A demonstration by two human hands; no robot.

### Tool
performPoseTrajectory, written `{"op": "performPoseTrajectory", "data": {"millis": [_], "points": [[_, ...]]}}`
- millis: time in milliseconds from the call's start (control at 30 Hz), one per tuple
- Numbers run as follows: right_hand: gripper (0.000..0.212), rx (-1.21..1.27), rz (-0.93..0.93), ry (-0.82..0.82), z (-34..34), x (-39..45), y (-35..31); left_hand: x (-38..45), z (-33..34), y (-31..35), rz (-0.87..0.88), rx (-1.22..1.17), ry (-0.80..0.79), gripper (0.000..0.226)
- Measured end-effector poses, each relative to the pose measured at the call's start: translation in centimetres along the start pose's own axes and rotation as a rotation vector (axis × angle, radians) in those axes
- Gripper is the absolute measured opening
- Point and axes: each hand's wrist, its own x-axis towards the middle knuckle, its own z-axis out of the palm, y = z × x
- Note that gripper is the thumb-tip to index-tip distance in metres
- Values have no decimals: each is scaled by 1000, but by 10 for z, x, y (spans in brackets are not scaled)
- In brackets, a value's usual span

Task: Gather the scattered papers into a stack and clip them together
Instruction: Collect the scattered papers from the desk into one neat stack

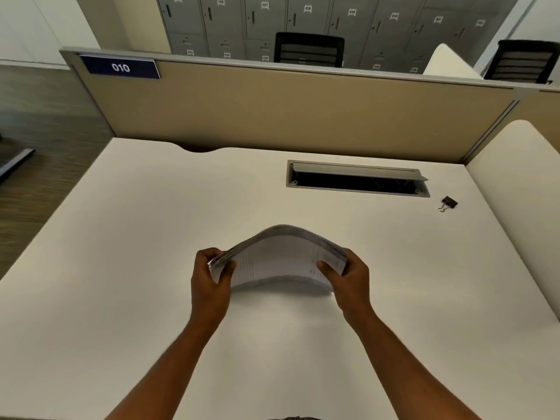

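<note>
Head view: hands (pixel 209 278) gripping papers (pixel 280 259), seemingly bowed

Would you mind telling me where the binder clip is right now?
The binder clip lies on the desk at far right, just beyond the cable slot's right end.

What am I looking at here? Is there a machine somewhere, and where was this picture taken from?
No machine here: a person works with two bare hands. The single picture comes from a wide-angle camera worn on the person's head, looking forward and down, so the arms reach in from the bottom edge.

The left hand and the right hand each grip one end of a stack of papers, which bows upward in the middle above the white desk.

On the desk, far to the right, lies a small black binder clip, untouched. Near it is an open cable slot set into the desktop. Behind stands a beige partition with a sign reading 010, and grey lockers beyond.
</note>
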Motion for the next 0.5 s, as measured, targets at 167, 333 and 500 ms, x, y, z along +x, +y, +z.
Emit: {"op": "performPoseTrajectory", "data": {"millis": [167,333,500], "points": [[18,-24,-64,10,-1,-2,-4,2,0,1,-11,-28,30,25],[35,8,4,-31,-10,-4,4,-7,-4,-14,-83,-90,-22,50],[19,-154,82,31,-8,-8,25,-10,3,-21,-132,-25,-45,35]]}}
